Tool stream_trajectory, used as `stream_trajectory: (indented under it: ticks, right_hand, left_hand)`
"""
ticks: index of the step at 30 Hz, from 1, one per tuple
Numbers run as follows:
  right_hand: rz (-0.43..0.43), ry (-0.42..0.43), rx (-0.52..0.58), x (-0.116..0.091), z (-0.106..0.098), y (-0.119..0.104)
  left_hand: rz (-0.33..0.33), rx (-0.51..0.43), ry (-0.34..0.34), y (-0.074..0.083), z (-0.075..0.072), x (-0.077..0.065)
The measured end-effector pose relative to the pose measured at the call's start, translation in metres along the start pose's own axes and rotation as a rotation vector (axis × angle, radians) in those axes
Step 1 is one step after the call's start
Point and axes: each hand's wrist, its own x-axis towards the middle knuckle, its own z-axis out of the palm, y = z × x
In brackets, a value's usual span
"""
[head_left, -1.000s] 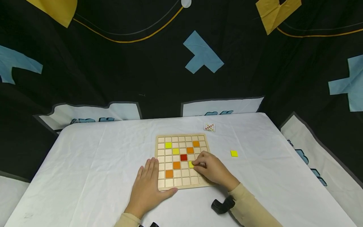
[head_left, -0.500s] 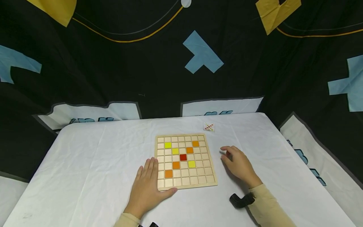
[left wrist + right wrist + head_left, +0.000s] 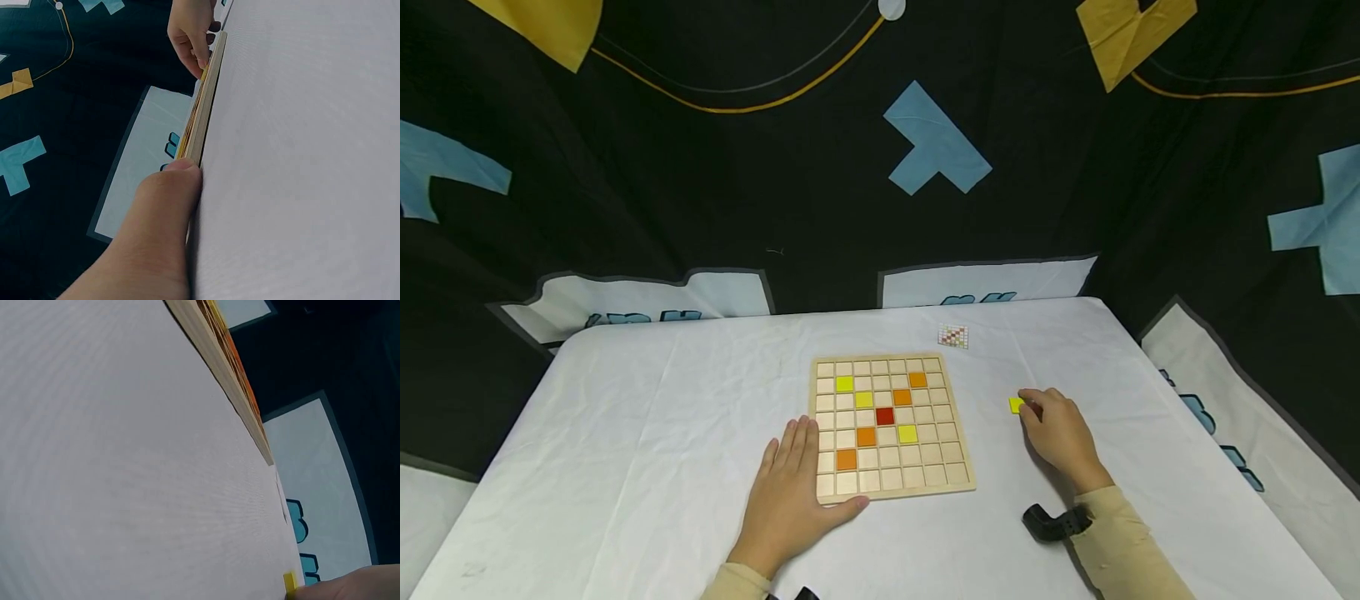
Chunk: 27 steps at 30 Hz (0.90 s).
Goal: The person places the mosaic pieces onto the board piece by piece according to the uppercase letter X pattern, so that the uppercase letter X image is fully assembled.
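Observation:
My left hand [image 3: 786,492] lies flat with straight fingers along the left side of a square wooden grid board [image 3: 897,497]. Its thumb rests at the board's front edge, as the left wrist view also shows. To the right of the board, my right hand [image 3: 1063,437] pinches a loose yellow tile [image 3: 1015,405] at its right part; the fingertips partly cover it. In the right wrist view the yellow tile [image 3: 290,581] meets a fingertip. Set in the board are a red tile [image 3: 884,416], several orange tiles [image 3: 867,436] and several yellow tiles [image 3: 907,433] among plain ones.
A small pattern card [image 3: 953,336] lies behind the board's back right corner. White cloth [image 3: 647,467] covers the table. Dark curtains [image 3: 820,192] with blue and yellow shapes hang behind and at the sides. A black strap device [image 3: 1056,524] sits on the right wrist.
My right hand let go of a yellow tile in the board, then moved right to the loose yellow tile and took hold of it. My left hand stayed in place.

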Motion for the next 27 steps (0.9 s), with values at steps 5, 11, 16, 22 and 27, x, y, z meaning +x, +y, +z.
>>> stream_trajectory:
  ticks: [5,11,16,22,27]
  right_hand:
    - [0.019,-0.012,0.039,0.0,0.002,-0.003]
    - [0.003,-0.001,0.141,-0.004,0.005,-0.014]
    - [-0.068,-0.042,0.264,-0.011,0.012,-0.032]
    - [-0.176,-0.127,0.373,-0.021,0.022,-0.057]
    - [-0.272,-0.22,0.41,-0.026,0.03,-0.067]
  left_hand:
    - [0.003,0.001,0.004,0.0,0.0,0.0]
    - [0.007,0.0,0.003,0.0,0.001,0.0]
    - [0.007,0.005,0.003,0.0,0.0,0.0]
    - [0.007,0.008,0.006,0.0,0.0,0.0]
    - [0.003,0.002,0.003,0.0,0.0,0.0]
